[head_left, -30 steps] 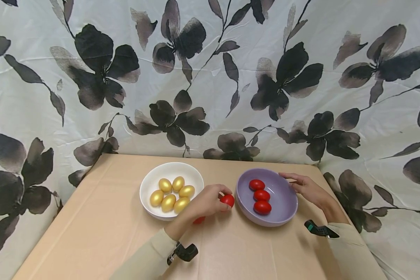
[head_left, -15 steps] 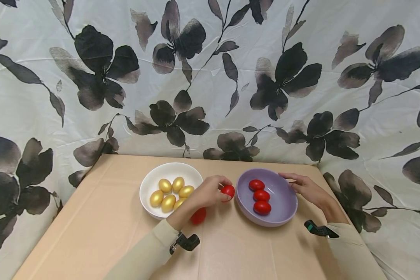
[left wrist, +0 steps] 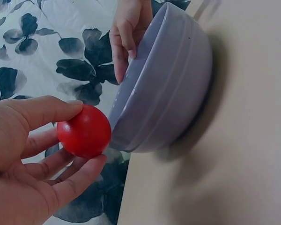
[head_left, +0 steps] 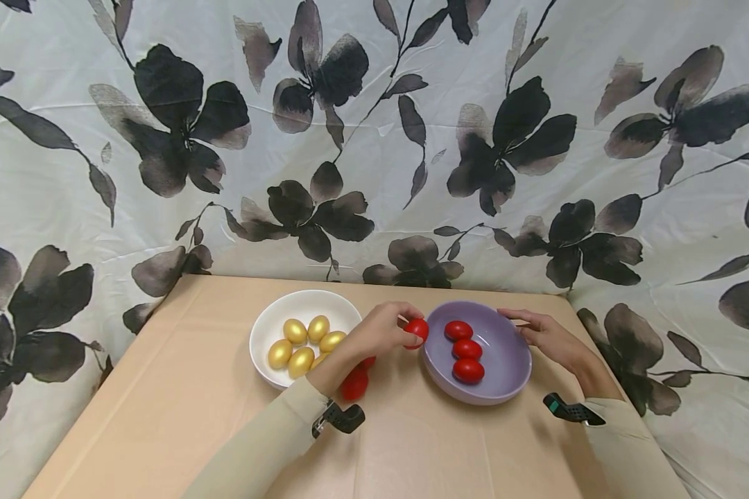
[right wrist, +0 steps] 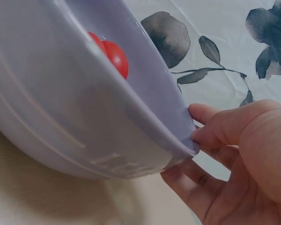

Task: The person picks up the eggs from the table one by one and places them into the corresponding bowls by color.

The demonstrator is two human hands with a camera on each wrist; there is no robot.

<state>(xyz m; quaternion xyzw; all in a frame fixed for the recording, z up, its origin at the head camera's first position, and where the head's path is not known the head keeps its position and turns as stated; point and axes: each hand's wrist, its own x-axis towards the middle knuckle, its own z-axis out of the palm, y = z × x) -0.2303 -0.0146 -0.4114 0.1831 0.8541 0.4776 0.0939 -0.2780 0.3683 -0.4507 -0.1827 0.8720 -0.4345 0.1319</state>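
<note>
My left hand [head_left: 381, 330] pinches a red egg [head_left: 418, 331] between thumb and fingertips, beside the left rim of a purple bowl [head_left: 504, 360]. The left wrist view shows this egg [left wrist: 86, 131] held at the bowl's edge, overlapping it slightly. Inside the bowl, three red eggs [head_left: 467, 349] lie in a row. On the far right, my right hand [head_left: 546, 334] grips the bowl's rim; in the right wrist view its thumb [right wrist: 210, 136] is at the rim and other fingers are under the outer wall. More red eggs [head_left: 354, 384] lie on the table, partly hidden by my left wrist.
Left of the purple bowl stands a white bowl [head_left: 306, 301] holding several gold eggs [head_left: 301, 362], some hidden behind my left forearm. Both bowls stand on a beige table [head_left: 200, 388]. A floral cloth [head_left: 412, 194] hangs behind the table.
My left hand has moved up and to the right with the red egg, closer to the purple bowl's rim. More of the red eggs beneath the wrist now shows. My right hand stays put.
</note>
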